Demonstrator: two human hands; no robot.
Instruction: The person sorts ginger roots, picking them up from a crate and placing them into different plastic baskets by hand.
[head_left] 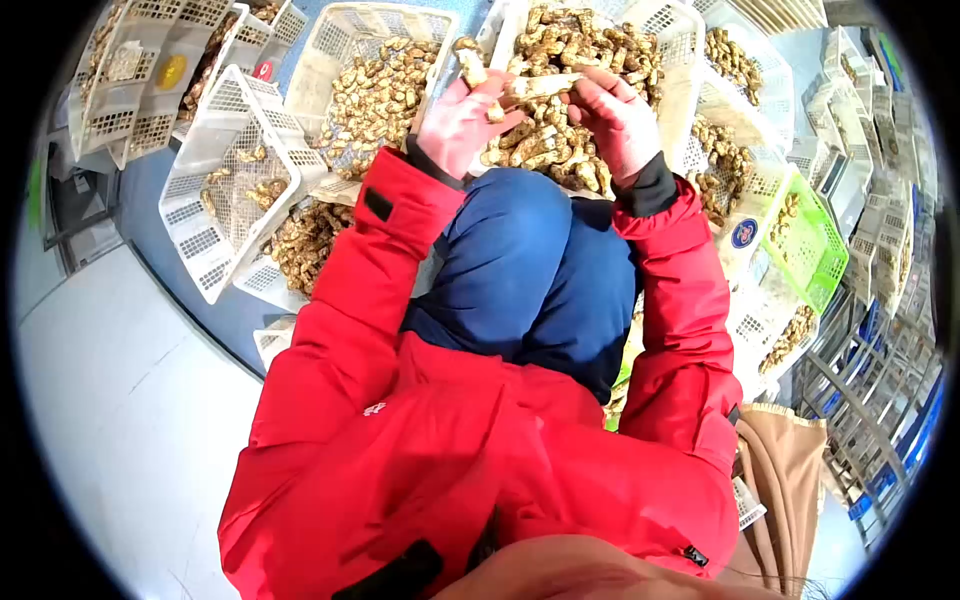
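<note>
A pale, thick-stemmed mushroom [540,87] lies crosswise between my two hands, above a white crate [683,75] heaped with brown and cream mushrooms [590,45]. My left hand [462,122] is closed around one end of it. A second mushroom [469,60] stands up out of the same hand, its brown cap at the top. My right hand [618,118] pinches the other end with thumb and fingers. Under the hands, the heap reaches close to my knees.
Left of my hands stands another white crate [312,75] of smaller mushrooms. A tilted crate [190,235] with a few pieces is farther left. On the right are more mushroom crates, a green basket [822,240] and a metal rack [850,400]. Brown cloth [785,480] hangs low at right.
</note>
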